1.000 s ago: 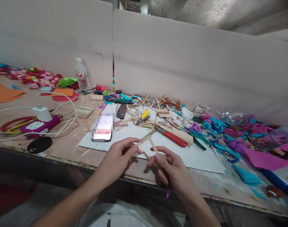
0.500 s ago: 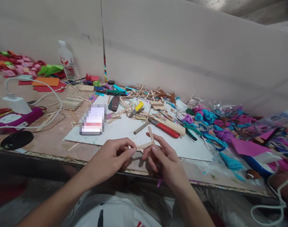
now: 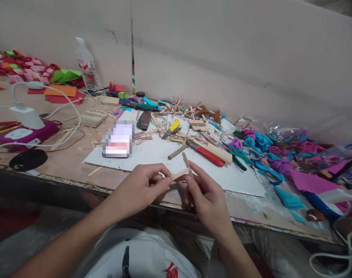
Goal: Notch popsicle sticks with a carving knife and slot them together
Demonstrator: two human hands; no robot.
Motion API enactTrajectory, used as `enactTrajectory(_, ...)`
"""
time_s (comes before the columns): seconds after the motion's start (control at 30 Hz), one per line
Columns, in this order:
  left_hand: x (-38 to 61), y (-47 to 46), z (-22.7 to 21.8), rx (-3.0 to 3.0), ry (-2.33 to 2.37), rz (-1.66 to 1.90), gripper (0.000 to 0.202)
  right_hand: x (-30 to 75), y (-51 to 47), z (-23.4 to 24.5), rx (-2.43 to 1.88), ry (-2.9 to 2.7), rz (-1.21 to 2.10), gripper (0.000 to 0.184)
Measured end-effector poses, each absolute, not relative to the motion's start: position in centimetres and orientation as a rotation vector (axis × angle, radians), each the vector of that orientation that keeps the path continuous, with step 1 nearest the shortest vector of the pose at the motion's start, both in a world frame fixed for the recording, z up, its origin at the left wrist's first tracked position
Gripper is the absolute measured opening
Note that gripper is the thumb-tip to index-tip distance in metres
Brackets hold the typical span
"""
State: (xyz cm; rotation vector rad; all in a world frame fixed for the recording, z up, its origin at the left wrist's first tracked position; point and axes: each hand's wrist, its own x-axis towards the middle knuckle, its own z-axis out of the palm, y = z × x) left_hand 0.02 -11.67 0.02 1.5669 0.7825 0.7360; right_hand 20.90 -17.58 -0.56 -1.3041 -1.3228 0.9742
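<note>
Between thumb and index finger, my left hand [image 3: 148,183] pinches the left end of a pale flat wooden stick [image 3: 180,175]. My right hand [image 3: 206,191] grips a second stick, a round-ended popsicle stick [image 3: 187,160], that points up and away. The two sticks meet near my right fingertips; whether they are joined I cannot tell. Both hands hover over the front edge of a white board [image 3: 153,154]. Beyond them on the board lie a short grey-brown rod [image 3: 176,152], a red-handled tool [image 3: 207,155] and a yellow-handled cutter [image 3: 171,129].
A phone [image 3: 118,139] with a blurred screen rests on the board's left. Wood scraps [image 3: 181,109] are heaped behind. Colourful crepe paper pieces [image 3: 263,143] spread to the right. Left are a purple power strip [image 3: 28,135], white cable and a water bottle [image 3: 87,65].
The pale stick has tilted up towards its right end, and the popsicle stick in my right hand has turned slightly. The whole view has shifted a little.
</note>
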Motion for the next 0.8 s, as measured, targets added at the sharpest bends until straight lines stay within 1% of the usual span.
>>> enactTrajectory(0.13,0.0,-11.6,0.3,1.607,0.760,0.739,0.037,20.9,-17.8,-0.7,-1.351,-1.349,0.911,0.054)
enactTrajectory(0.3,0.0,-11.5,0.5,1.679,0.751,0.762,0.038,21.4,-17.5,-0.1,-1.311,-1.307,1.086,0.059)
enactTrajectory(0.53,-0.2,-11.6,0.5,1.771,0.756,0.774,0.035,22.6,-17.0,0.1,-1.250,-1.228,1.264,0.058)
enactTrajectory(0.8,-0.2,-11.5,0.3,1.854,0.790,0.767,0.036,22.5,-17.1,-0.2,-1.247,-1.229,1.256,0.049)
